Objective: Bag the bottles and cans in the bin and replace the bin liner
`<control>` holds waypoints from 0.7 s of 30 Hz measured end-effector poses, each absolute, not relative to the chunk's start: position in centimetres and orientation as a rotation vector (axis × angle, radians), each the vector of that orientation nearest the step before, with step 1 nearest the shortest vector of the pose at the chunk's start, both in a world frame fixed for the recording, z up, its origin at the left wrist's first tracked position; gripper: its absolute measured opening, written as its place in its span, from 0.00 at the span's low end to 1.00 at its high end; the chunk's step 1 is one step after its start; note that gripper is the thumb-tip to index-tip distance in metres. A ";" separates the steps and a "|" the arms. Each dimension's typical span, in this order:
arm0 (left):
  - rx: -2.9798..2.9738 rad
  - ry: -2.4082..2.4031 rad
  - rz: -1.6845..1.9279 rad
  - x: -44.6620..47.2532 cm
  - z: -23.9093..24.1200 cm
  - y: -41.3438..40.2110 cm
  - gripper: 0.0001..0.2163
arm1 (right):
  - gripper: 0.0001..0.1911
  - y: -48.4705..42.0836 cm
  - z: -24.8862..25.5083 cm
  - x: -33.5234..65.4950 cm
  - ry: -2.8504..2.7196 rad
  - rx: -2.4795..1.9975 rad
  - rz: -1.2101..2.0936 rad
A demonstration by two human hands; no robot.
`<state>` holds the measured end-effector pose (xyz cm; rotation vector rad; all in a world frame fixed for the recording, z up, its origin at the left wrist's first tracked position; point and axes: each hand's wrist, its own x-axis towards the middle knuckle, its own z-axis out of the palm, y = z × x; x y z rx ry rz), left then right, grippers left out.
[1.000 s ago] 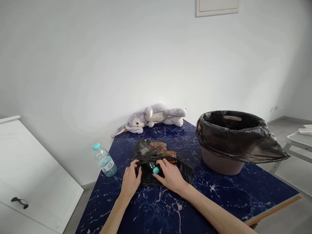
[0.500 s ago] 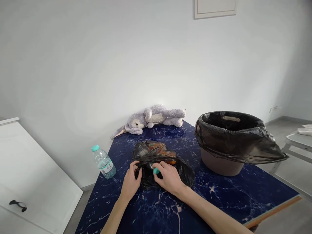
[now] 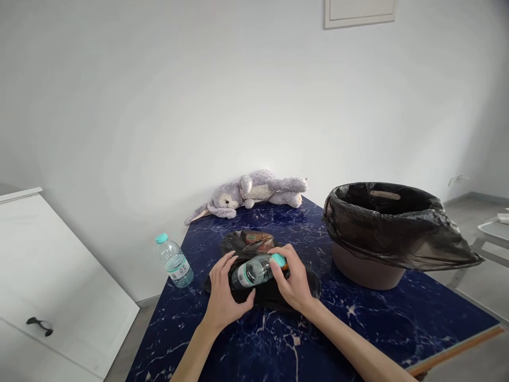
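Observation:
A clear plastic bottle with a turquoise cap lies tilted over the mouth of a black plastic bag. My right hand grips the bottle at its cap end. Around the bottle's lower end, my left hand is spread, its thumb and fingers wide apart at the bag's opening; whether they touch the bottle is unclear. Orange-brown packaging shows inside the bag. Another capped water bottle stands upright to the left of the bag.
A brown bin lined with a black bag stands on the right of the blue marbled table. Against the wall lies a grey plush rabbit. A white cabinet is at left, a light-coloured chair or stand at far right.
The bottle in my right hand has come up out of the bag, so its body shows now. My left hand has gone from pinching the bag's edge to spreading around the bottle's lower end.

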<state>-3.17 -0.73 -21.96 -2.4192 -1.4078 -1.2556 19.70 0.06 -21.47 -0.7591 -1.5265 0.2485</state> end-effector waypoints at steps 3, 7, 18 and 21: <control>-2.428 -1.542 -1.427 -2.3 -22.0 -1.0 0.28 | 0.14 -0.5 -21.2 19.6 -1.597 -0.652 0.308; -2.176 -1.776 -1.650 -2.9 -21.5 -0.3 0.24 | 0.23 -0.7 -21.8 18.8 -1.758 -0.635 0.478; -1.473 -2.109 -1.892 -9.9 -19.5 -4.5 0.36 | 0.10 1.0 -25.9 17.6 -2.060 -0.887 0.409; -1.273 -2.251 -1.790 -12.6 -19.5 -4.9 0.39 | 0.10 1.3 -26.2 17.5 -2.040 -0.919 0.378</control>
